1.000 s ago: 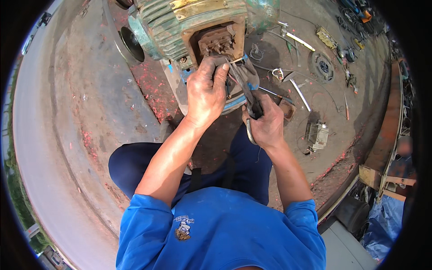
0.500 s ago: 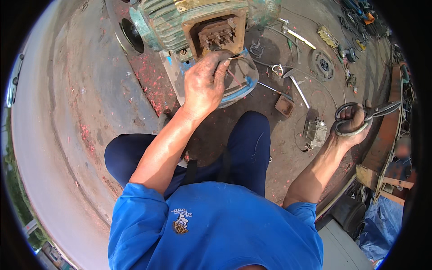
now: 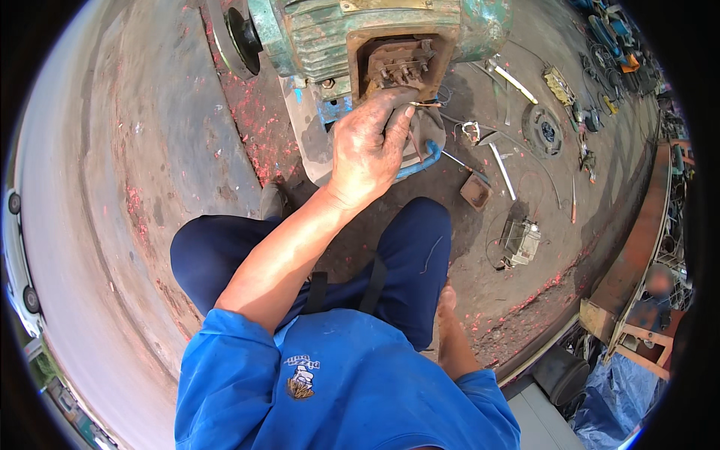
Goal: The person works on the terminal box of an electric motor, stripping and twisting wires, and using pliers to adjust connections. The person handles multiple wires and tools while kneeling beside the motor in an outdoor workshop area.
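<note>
My left hand (image 3: 367, 146) is closed in a pinch on a thin wire (image 3: 429, 105), whose coppery end sticks out to the right of my fingertips. It is just below the open terminal box (image 3: 442, 56) of a worn green electric motor (image 3: 319, 45). Rusty terminal posts (image 3: 401, 71) show inside the box. My right hand (image 3: 448, 300) is low beside my right knee and mostly hidden behind it; its fingers cannot be seen. The shears it held are out of sight. A blue bent tube (image 3: 429, 157) lies by the motor's base.
On the ground to the right are a hammer (image 3: 499, 161), a small rusty box (image 3: 475, 192), a clear-cased device (image 3: 521, 241) and a round metal part (image 3: 541, 129). A rusty beam (image 3: 634, 240) runs along the right. Tools and cables (image 3: 611, 52) lie at the far right.
My right hand has swung in from the far right with the shears to beside my knee, and the shears have gone from view. My left hand still pinches the wire; the view has shifted.
</note>
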A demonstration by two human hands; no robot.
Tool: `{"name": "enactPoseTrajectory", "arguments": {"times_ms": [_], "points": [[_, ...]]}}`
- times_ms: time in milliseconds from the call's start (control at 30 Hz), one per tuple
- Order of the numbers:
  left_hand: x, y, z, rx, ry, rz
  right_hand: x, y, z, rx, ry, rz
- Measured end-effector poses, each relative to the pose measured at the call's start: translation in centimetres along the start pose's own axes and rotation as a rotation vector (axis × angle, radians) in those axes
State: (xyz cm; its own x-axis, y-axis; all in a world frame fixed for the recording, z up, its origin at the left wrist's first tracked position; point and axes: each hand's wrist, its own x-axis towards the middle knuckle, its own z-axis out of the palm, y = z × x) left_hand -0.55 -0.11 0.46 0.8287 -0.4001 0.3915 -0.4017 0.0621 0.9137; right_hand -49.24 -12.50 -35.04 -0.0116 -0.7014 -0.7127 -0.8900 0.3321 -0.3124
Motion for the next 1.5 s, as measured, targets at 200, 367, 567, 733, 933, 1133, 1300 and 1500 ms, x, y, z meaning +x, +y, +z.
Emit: {"name": "enactPoseTrajectory", "arguments": {"times_ms": [200, 367, 567, 733, 933, 1133, 1300, 1500], "points": [[0.0, -0.4, -0.8, 0.064, 0.047, 0.038, -8.7, -21.0, -4.0, -0.666, 0.158, -0.72], [0.0, -0.4, -0.6, 0.017, 0.007, -0.003, -21.6, -39.9, -7.6, -0.025, 0.444, -1.554], [0.6, 0.8, -0.8, -0.015, -0.014, -0.024, -27.5, -50.0, -6.4, -0.124, 0.697, -2.206], [0.5, 0.2, -1.0, -0.018, -0.03, -0.022, -27.1, -51.3, -6.2, -0.257, 0.663, -2.26], [0.4, -0.7, -0.6, -0.114, -0.009, -0.011, -30.0, -49.9, -4.9, 0.346, -0.385, -1.21], [0.3, -0.2, -0.7, -0.133, -0.002, -0.056, -28.8, -49.6, -6.4, 0.466, -0.826, -0.881], [0.5, 0.1, -0.7, -0.098, 0.01, -0.024, -26.6, -50.4, -5.6, -0.024, 0.552, -2.144], [0.4, -0.2, -0.8, -0.17, -0.015, -0.086, -27.8, -49.7, -5.0, 0.321, -0.3, -1.441]]}}
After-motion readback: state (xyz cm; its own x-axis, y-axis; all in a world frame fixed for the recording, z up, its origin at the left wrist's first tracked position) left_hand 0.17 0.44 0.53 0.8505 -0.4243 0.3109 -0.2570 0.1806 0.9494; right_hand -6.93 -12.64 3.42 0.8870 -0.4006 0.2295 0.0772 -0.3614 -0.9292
